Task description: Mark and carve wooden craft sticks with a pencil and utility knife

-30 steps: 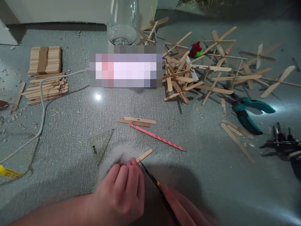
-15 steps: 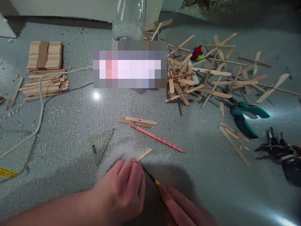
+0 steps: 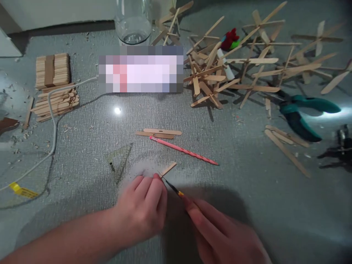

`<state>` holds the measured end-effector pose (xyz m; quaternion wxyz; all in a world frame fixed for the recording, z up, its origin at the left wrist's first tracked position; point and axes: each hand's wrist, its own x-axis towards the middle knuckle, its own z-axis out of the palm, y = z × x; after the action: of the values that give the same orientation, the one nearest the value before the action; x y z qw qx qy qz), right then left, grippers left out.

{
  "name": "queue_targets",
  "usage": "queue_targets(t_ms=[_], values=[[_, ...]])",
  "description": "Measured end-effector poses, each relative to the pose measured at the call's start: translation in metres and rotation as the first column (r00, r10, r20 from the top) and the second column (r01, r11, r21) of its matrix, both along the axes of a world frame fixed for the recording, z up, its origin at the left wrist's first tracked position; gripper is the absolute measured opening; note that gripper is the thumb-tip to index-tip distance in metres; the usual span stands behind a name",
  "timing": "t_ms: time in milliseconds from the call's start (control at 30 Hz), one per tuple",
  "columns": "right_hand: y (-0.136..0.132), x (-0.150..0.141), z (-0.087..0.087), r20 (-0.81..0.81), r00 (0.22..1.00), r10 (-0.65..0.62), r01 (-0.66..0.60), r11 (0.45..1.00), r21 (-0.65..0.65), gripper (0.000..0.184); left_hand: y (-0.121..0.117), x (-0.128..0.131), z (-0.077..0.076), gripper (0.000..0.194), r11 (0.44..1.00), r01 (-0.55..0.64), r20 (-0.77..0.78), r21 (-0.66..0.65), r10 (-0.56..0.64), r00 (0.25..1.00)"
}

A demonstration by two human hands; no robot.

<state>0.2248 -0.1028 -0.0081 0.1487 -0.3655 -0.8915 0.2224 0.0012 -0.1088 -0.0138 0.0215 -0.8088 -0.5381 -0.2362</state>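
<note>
My left hand [image 3: 147, 203] is closed, knuckles up, pressing a wooden craft stick [image 3: 169, 169] on the table; only one end of the stick sticks out past the fingers. In my right hand [image 3: 217, 229] is a thin needle file [image 3: 173, 187] with a dark shaft and a yellow-orange band. Its fine tip lies across the stick, close to my left fingertips. Pale dust surrounds the left hand. Just beyond lie a pink pencil [image 3: 184, 150] and two craft sticks [image 3: 162, 131] with small slots in their middles. A clear set square [image 3: 119, 163] lies to the left.
Crossed-stick pieces [image 3: 211, 79] pile up at the back right, near teal-handled pliers [image 3: 301, 113] and loose sticks [image 3: 287, 152]. Stick bundles [image 3: 52, 71] lie back left beside a white cable [image 3: 53, 124]. A glass jar [image 3: 133, 25] stands behind a blurred-out object [image 3: 140, 73].
The file has slid forward, so its tip now reaches past the stick's edge. More of my right hand shows. The view has shifted slightly; the left hand keeps its hold.
</note>
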Motion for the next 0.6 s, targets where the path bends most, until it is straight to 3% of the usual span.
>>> queue_targets(t_ms=[233, 600], values=[[-0.007, 0.000, -0.006, -0.012, 1.000, -0.004, 0.004, 0.999, 0.045, 0.039, 0.002, -0.004, 0.004, 0.021, 0.997, 0.037, -0.149, 0.065, -0.027, 0.989], [-0.018, 0.010, -0.015, 0.026, 1.000, 0.011, -0.014, 0.993, 0.116, 0.038, 0.000, -0.002, 0.002, 0.021, 0.996, 0.041, -0.137, 0.082, -0.030, 0.990]])
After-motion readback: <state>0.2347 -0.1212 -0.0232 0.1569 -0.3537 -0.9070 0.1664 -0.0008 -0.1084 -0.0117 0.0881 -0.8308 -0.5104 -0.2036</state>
